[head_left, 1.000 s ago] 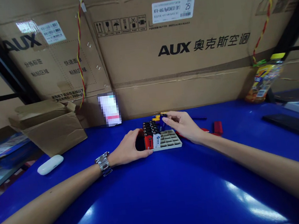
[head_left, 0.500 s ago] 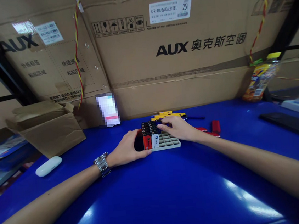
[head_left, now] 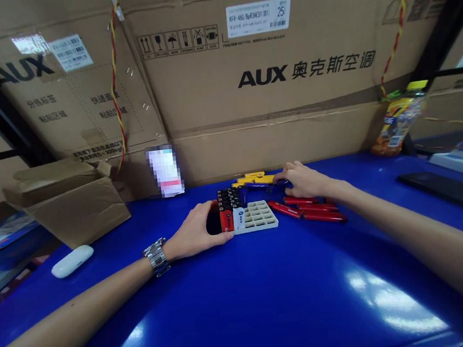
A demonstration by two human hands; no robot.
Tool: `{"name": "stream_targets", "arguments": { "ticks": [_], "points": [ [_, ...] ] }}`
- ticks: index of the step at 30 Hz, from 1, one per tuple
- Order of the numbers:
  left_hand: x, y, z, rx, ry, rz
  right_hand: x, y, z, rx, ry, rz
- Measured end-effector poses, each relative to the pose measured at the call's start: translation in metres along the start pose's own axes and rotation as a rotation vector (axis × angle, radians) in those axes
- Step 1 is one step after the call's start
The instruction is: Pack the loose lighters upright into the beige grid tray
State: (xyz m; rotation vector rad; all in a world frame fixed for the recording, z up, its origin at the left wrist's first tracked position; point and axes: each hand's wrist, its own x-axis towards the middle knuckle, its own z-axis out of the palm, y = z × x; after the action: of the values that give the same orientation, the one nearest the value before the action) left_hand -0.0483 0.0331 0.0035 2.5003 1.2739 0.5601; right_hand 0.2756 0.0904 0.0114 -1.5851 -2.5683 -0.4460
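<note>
A white grid tray (head_left: 263, 226) stands on the blue table, its right-hand cells bare. Red lighters (head_left: 226, 221) and white lighters (head_left: 239, 219) stand upright in its left columns, black tops up. My left hand (head_left: 196, 229) wraps around the tray's left end, fingers behind and thumb at the front corner. Right of and behind the tray, my right hand (head_left: 304, 180) bends its fingers around the end of a blue lighter (head_left: 260, 185); the fingertips are partly hidden. Yellow lighters (head_left: 252, 177) lie just behind. Several loose red lighters (head_left: 322, 215) lie below my right hand.
Large cardboard boxes (head_left: 311, 110) wall the back. A small open carton (head_left: 82, 211), a white case (head_left: 72, 261) and a blurred phone (head_left: 166, 172) are on the left. On the right are a drink bottle (head_left: 399, 120) and a flat black object (head_left: 448, 192).
My right hand has moved from above the tray to the right and down to the loose lighters, uncovering the tray's cells. My left hand keeps its hold on the tray end.
</note>
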Motion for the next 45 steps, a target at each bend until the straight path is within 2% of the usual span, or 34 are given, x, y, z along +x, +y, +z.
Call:
{"name": "stream_targets", "arguments": {
  "ticks": [4, 7, 11, 13, 18, 21, 26, 30, 32, 35, 41, 45],
  "points": [
    [0.000, 0.000, 0.000, -0.004, -0.004, 0.001, 0.000, -0.006, -0.005, -0.112, 0.008, 0.020],
    [0.000, 0.001, 0.000, -0.004, -0.001, 0.004, -0.001, -0.003, -0.006, -0.152, 0.014, -0.045],
    [-0.001, 0.000, 0.001, 0.003, 0.001, 0.006, -0.002, 0.006, -0.002, -0.101, -0.006, -0.153],
    [-0.001, -0.001, 0.001, 0.005, 0.005, 0.007, -0.002, 0.007, -0.001, -0.052, 0.025, -0.161],
    [0.000, -0.001, 0.001, 0.004, 0.008, 0.011, -0.001, -0.003, -0.010, 0.272, 0.147, -0.075],
    [0.000, -0.001, 0.001, 0.011, 0.005, 0.007, 0.002, -0.012, -0.016, 0.491, 0.297, -0.063],
    [0.000, 0.000, 0.000, 0.018, 0.004, 0.017, 0.005, -0.025, -0.014, 0.707, 0.446, 0.102],
    [0.000, 0.000, 0.000, 0.020, 0.007, 0.023, 0.005, -0.034, -0.015, 0.788, 0.602, 0.038],
    [-0.001, 0.000, 0.000, 0.015, 0.009, 0.024, 0.004, -0.040, -0.017, 0.924, 0.572, 0.004],
    [-0.001, 0.000, 0.001, 0.011, 0.015, 0.029, 0.002, -0.049, -0.019, 1.147, 0.434, 0.034],
    [0.000, -0.001, 0.001, 0.014, 0.014, 0.027, 0.004, -0.060, -0.011, 1.460, 0.371, 0.111],
    [0.000, -0.001, 0.001, 0.018, 0.012, 0.029, 0.006, -0.063, -0.006, 1.648, 0.249, 0.133]
  ]
}}
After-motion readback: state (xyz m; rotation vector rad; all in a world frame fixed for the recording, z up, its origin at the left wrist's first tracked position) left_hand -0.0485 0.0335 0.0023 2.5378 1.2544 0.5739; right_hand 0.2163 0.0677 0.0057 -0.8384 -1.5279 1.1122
